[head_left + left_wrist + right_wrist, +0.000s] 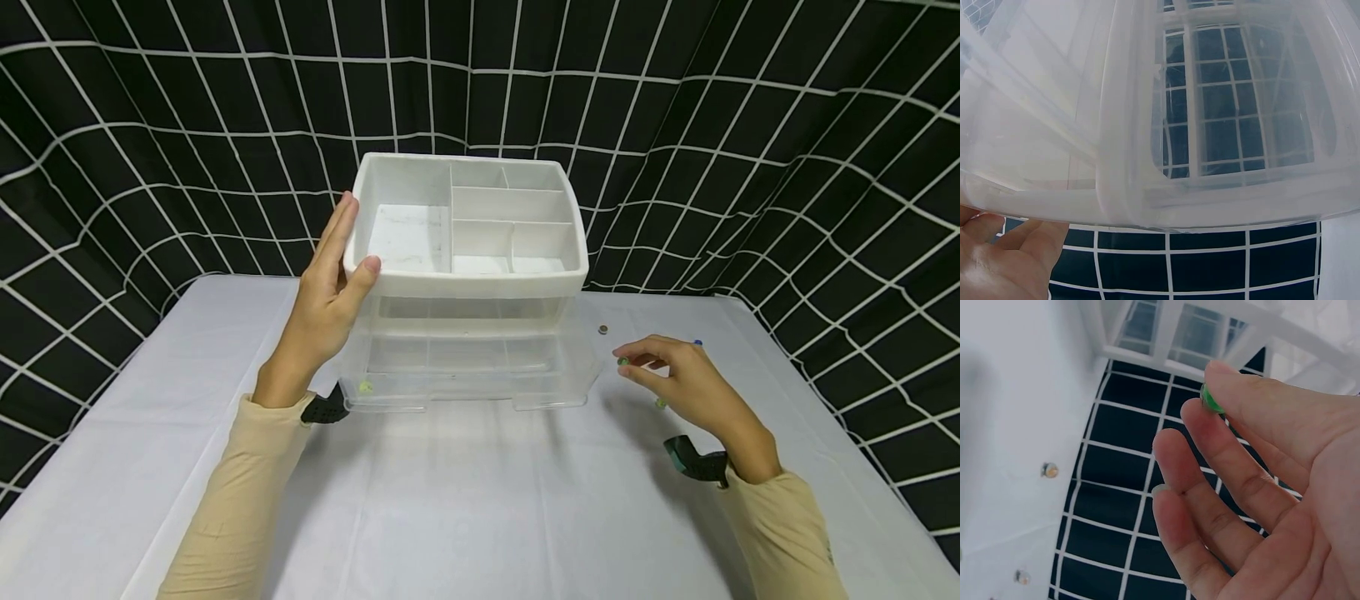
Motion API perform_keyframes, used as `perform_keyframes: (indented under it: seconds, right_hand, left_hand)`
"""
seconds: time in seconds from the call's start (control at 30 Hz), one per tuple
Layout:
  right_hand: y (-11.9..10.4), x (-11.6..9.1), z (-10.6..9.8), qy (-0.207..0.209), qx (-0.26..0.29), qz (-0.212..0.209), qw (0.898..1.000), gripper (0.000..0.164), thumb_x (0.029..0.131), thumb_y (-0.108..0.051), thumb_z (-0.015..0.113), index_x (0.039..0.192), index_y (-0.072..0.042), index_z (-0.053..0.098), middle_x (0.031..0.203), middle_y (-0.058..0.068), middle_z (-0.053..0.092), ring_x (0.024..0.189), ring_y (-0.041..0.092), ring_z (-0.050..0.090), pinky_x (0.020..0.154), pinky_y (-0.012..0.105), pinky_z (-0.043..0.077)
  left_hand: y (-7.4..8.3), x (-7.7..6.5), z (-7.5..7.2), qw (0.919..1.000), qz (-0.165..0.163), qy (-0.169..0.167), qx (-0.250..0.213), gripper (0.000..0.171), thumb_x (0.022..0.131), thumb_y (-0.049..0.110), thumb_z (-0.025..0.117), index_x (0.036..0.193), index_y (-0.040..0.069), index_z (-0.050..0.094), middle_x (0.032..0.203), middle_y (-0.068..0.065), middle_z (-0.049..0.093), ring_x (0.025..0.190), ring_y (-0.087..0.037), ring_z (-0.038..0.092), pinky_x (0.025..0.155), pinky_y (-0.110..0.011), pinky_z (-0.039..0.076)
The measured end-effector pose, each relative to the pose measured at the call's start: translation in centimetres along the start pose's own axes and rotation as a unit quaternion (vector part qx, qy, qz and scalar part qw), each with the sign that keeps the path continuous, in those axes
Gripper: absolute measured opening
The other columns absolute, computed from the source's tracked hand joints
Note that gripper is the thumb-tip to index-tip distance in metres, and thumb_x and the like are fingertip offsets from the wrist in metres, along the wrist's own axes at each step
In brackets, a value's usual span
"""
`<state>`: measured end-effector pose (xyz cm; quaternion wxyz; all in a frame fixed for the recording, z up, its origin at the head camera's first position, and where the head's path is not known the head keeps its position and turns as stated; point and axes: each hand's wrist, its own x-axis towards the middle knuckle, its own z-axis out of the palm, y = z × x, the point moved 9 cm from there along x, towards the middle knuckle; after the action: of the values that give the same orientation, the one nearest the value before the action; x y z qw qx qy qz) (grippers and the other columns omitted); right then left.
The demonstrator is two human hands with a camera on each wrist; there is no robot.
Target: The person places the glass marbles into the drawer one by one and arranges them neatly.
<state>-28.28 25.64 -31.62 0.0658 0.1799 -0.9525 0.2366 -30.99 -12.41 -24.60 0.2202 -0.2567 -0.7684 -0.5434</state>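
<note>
A white desk organizer [468, 286] with a divided top tray and clear drawers [465, 367] below stands mid-table. Against its left side rests my left hand [322, 304], fingers straight along the wall and thumb over the front rim corner; in the left wrist view the fingers [1016, 250] touch the organizer's edge. My right hand [678, 379], right of the organizer and above the table, pinches a small green marble [1211, 400] between thumb and index finger, the other fingers loosely bent. A yellow-green marble [365, 387] shows through the lower drawer's left front.
A brown marble [603, 329] lies on the white cloth beyond my right hand. A blue marble [698, 342] and a yellow-green one [661, 403] peek out around that hand. Black cloth with a white grid [480, 92] hangs behind and beside the table [450, 517].
</note>
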Motion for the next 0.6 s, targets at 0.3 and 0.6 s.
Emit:
perform_keyframes:
  seconds: [0.3, 0.6]
  right_hand:
    - [-1.8, -0.4, -1.1, 0.031, -0.017, -0.033, 0.999, 0.017, 0.092, -0.015, 0.070, 0.108, -0.014, 0.074, 0.100, -0.004, 0.073, 0.091, 0.016, 0.067, 0.076, 0.033, 0.054]
    - [-3.5, -1.0, -2.2, 0.058, -0.022, -0.062, 0.996, 0.018, 0.090, -0.014, 0.072, 0.107, -0.017, 0.075, 0.100, -0.007, 0.073, 0.091, 0.014, 0.064, 0.066, 0.024, 0.046]
  left_hand:
    - [-0.1, -0.1, 0.0, 1.0000, -0.002, -0.001, 0.004, 0.062, 0.104, 0.015, 0.046, 0.159, 0.017, 0.018, 0.166, 0.013, 0.011, 0.151, -0.007, 0.019, 0.100, -0.011, 0.038]
    - [-0.1, 0.0, 0.0, 1.0000, -0.006, -0.001, -0.002, 0.062, 0.104, 0.014, 0.047, 0.159, 0.017, 0.019, 0.166, 0.013, 0.012, 0.152, -0.006, 0.018, 0.110, -0.013, 0.033]
